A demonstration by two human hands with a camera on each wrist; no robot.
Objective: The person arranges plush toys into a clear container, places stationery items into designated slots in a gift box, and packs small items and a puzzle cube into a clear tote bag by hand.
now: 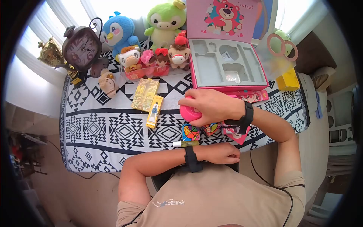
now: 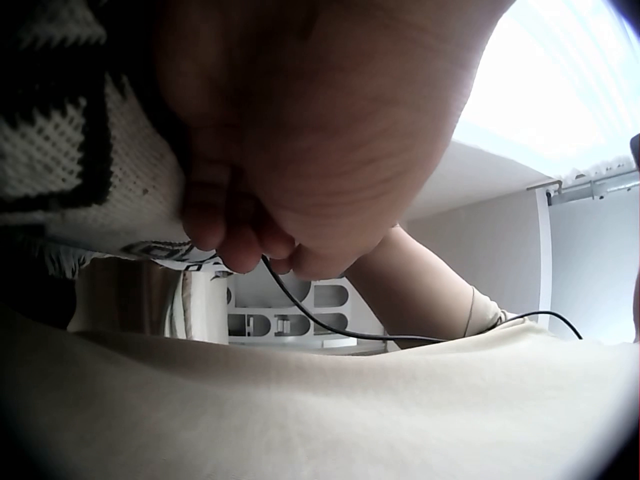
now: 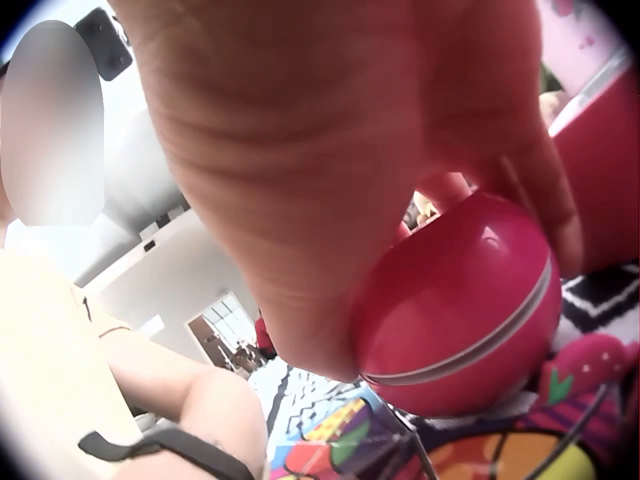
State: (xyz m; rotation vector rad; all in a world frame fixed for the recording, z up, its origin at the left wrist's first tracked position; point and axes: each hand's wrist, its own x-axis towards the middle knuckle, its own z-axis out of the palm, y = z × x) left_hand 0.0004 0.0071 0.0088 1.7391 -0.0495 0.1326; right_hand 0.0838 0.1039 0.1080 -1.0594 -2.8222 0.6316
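My right hand (image 1: 213, 105) grips a glossy pink round case (image 1: 188, 113) over the patterned tablecloth, in front of the open gift box (image 1: 192, 72). In the right wrist view the case (image 3: 470, 300) shows a silver band around its middle, thumb on one side and fingers on the other. Close below it lie small boxes with bright multicoloured patterns (image 1: 190, 132). Along the table's front edge rests my left hand (image 1: 224, 153), fingers loosely curled and holding nothing. The left wrist view shows this hand (image 2: 320, 130) from the palm side, beside the cloth. A white-capped tube (image 1: 185, 144) lies near the left wrist.
The gift box's pink lid (image 1: 245, 30) stands up behind its grey moulded insert. Left of centre lie a gold patterned box (image 1: 140, 94) and a slim yellow box (image 1: 155, 112). Plush toys (image 1: 166, 22) and a dark clock (image 1: 83, 49) line the back; a yellow box (image 1: 288, 80) sits right.
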